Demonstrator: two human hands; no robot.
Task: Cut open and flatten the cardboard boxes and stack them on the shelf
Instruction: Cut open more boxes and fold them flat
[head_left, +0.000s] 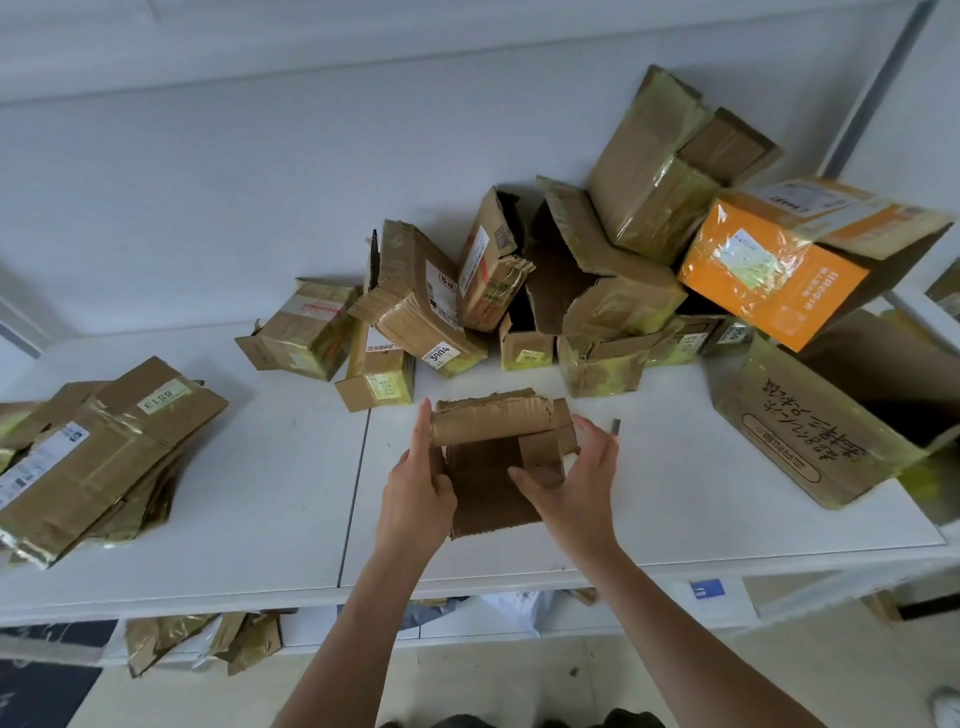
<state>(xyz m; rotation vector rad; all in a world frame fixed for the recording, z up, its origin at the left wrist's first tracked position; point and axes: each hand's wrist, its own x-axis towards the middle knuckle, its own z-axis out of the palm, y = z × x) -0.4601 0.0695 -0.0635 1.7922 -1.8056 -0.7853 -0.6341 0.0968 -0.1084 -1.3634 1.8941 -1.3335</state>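
Note:
A small opened cardboard box (493, 478) lies on the white shelf top (234, 519) in front of me, its flaps spread and its top flap curled. My left hand (421, 483) grips its left side, fingers reaching up along the edge. My right hand (571, 483) holds its right side, thumb across the inner flap. A stack of flattened boxes (98, 457) lies at the left. A heap of unflattened boxes (519, 291) fills the back of the shelf. A small dark object (616, 426), perhaps a cutter, lies just beyond my right fingertips.
An orange box (774, 280) tops the heap at the right. A large open box with handwriting (810, 431) stands at the right edge. Cardboard scraps (208, 639) and white bags (514, 608) lie on the lower shelf.

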